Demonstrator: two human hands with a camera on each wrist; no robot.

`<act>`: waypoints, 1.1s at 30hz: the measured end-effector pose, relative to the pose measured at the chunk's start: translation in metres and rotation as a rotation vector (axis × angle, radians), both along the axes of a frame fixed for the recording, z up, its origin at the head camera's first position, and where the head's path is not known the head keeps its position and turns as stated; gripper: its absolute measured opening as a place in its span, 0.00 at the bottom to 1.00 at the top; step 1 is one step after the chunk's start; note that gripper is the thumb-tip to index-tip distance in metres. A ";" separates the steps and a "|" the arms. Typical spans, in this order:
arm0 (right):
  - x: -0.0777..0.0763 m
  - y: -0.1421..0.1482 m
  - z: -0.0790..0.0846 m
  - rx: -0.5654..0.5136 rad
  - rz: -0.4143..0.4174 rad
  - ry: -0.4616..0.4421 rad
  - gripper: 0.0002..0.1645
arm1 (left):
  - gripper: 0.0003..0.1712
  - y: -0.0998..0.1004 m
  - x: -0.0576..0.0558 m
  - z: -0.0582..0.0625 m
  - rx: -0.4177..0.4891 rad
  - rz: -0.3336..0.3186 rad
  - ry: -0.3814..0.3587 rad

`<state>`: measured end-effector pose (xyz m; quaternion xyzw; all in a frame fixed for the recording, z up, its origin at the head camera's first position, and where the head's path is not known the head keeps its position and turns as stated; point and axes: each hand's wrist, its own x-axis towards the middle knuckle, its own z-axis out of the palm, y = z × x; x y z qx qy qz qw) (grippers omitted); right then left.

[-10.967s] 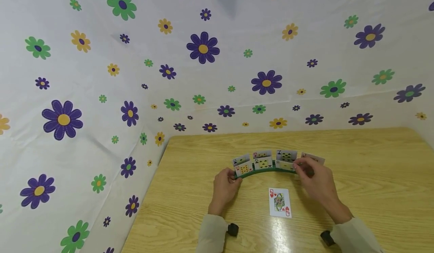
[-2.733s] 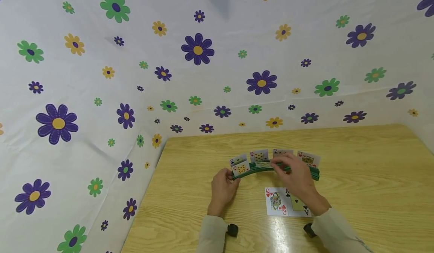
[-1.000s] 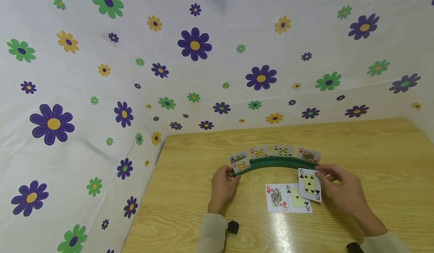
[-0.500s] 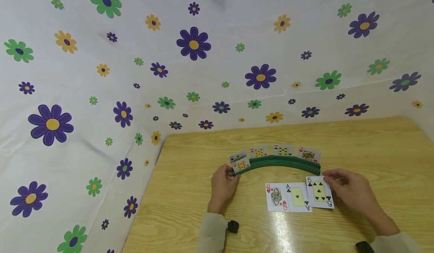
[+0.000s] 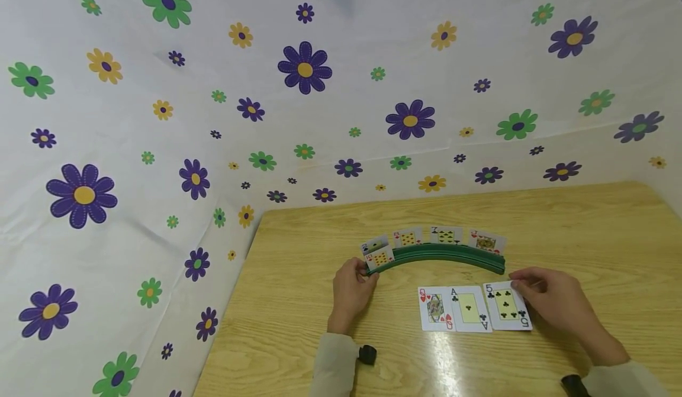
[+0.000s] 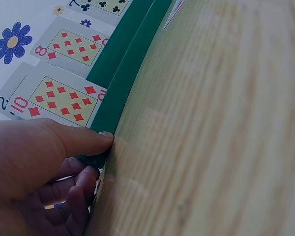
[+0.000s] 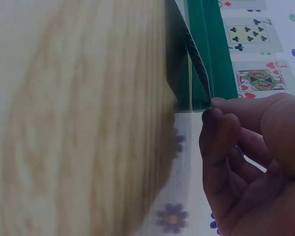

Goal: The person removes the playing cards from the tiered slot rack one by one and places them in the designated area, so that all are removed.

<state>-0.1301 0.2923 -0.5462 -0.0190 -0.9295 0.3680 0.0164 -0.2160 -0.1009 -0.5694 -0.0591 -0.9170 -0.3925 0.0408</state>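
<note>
In the head view my left hand (image 5: pixel 353 290) holds the left end of a curved green card holder (image 5: pixel 444 254); the left wrist view shows the thumb on its front edge (image 6: pixel 119 93). My right hand (image 5: pixel 556 302) pinches a corner of the five of clubs (image 5: pixel 507 307) between thumb and finger. In the right wrist view that card (image 7: pixel 197 56) appears edge-on and tilted. An ace of clubs (image 5: pixel 471 309) and a queen of hearts (image 5: pixel 436 308) lie face up to its left. The ten of diamonds (image 5: pixel 380 258) stands in the holder's front slot at the left.
Behind stand a partly covered two (image 5: pixel 375 244), an eight of diamonds (image 5: pixel 408 238), a seven of clubs (image 5: pixel 446 235) and a jack of hearts (image 5: pixel 487 242). The wooden table (image 5: pixel 298 255) meets flower-printed white cloth (image 5: pixel 341 113) at the back and left.
The right hand took the five of clubs out of the holder's front row and brought it down, right of the ace, which it had laid down earlier. The left hand stayed on the holder.
</note>
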 end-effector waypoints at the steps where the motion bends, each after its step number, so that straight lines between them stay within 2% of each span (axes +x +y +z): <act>1: 0.000 -0.001 0.000 0.001 0.000 -0.007 0.11 | 0.12 0.000 0.000 0.000 -0.001 0.001 0.000; 8: -0.001 -0.004 -0.002 0.017 0.006 -0.029 0.11 | 0.12 0.000 0.001 -0.001 -0.003 0.003 0.001; 23: 0.000 -0.005 -0.006 0.051 0.010 0.012 0.10 | 0.13 0.000 0.000 -0.002 -0.021 0.000 -0.003; 33: -0.001 -0.007 -0.003 0.062 -0.005 0.005 0.10 | 0.13 0.000 -0.001 -0.003 -0.017 -0.004 -0.013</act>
